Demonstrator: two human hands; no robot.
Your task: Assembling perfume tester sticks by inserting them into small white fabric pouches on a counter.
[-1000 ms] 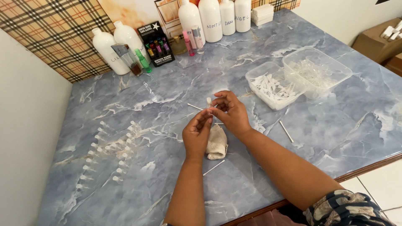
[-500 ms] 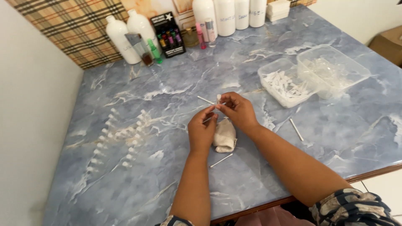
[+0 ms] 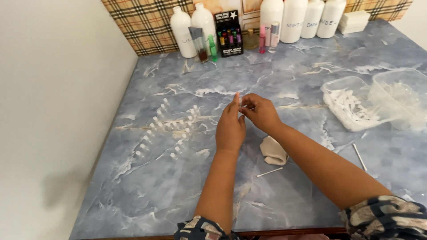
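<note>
Both hands, left [image 3: 230, 129] and right [image 3: 260, 112], pinch 1 small vial [image 3: 240, 102]; capped vials [image 3: 171, 126] stand in rows (count unclear), caps [image 3: 351, 106] remain in tub.

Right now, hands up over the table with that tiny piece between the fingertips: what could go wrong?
1. The left hand and right hand pinch a small clear piece at fingertip level above the marble table; a slip would likely drop it onto a busy pattern where it is hard to spot.
2. The rows of small vials stand upright just left of the left hand; a sideways sweep could topple them.
3. The thin stick lies loose beside the right forearm and could be brushed off.
</note>
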